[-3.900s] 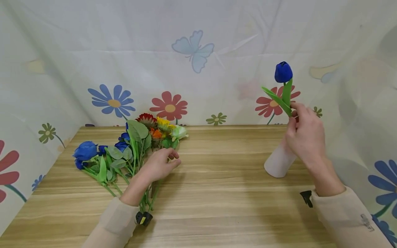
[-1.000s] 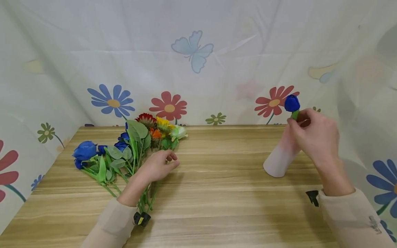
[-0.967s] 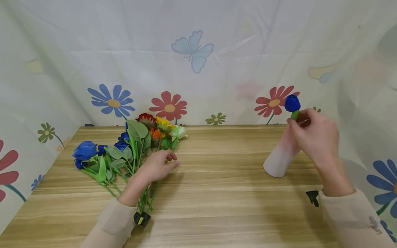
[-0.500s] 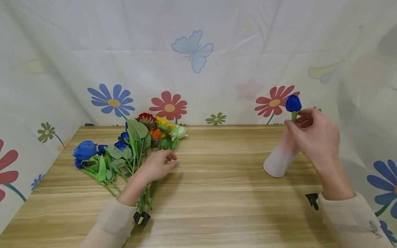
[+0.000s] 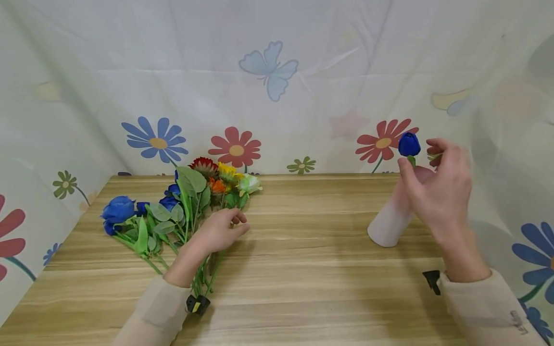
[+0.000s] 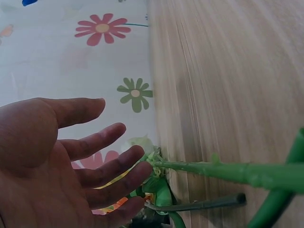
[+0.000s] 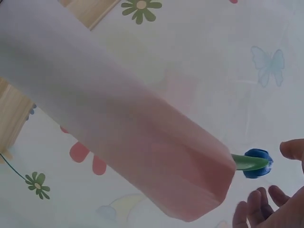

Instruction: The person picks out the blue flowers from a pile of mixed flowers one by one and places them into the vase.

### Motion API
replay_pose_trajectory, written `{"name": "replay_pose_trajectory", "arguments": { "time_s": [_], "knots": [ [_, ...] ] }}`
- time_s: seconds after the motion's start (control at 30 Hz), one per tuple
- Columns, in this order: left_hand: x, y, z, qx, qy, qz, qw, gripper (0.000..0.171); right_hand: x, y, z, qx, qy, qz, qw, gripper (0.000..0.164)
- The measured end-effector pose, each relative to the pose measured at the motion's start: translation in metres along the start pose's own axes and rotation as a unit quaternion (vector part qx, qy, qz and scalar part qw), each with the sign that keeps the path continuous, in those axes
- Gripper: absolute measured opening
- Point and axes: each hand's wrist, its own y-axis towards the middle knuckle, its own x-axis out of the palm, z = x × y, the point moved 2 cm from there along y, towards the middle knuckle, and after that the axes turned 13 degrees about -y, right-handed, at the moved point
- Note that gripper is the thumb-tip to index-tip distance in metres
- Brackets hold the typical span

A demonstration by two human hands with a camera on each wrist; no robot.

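A blue tulip stands in a tall vase, white at its base and pink toward the mouth. In the right wrist view the tulip's green stem and leaf come out of the vase's mouth, the rest of the stem hidden inside. My right hand is beside the bloom, thumb and fingers spread apart with a gap around the flower. Over a pile of artificial flowers, my left hand hovers with relaxed fingers and an empty palm; the left wrist view shows the fingers extended near green stems.
Blue roses, a red flower, a yellow one and a pale green rose lie at the left of the wooden table. A printed curtain rises behind the table.
The right hand lowered the blue tulip into the vase, then parted its fingers and let go of it. The left hand stays practically still over the flower pile.
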Motion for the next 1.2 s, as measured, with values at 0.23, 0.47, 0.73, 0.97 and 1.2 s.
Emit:
{"name": "replay_pose_trajectory", "arguments": {
  "time_s": [0.23,0.47,0.73,0.97,1.2],
  "knots": [
    [-0.001,0.0,0.0,0.0,0.007,0.001,1.0,0.022,0.0,-0.006,-0.019,-0.065,0.005,0.02,0.998,0.047],
    [-0.002,-0.001,0.002,0.001,0.01,0.005,0.9999,0.024,0.012,-0.02,-0.039,-0.143,-0.002,-0.055,0.988,0.022],
    [-0.003,-0.002,0.003,0.01,0.011,0.003,0.9999,0.027,0.044,-0.041,-0.041,-0.167,-0.033,-0.253,0.952,0.02],
    [-0.003,-0.004,0.0,0.01,0.011,0.0,0.9999,0.026,0.072,-0.064,-0.032,-0.16,-0.024,-0.344,0.925,0.022],
    [-0.005,-0.005,-0.002,0.009,0.015,0.001,0.9999,0.026,0.08,-0.077,-0.03,-0.146,-0.026,-0.369,0.918,0.023]
  ]
}}
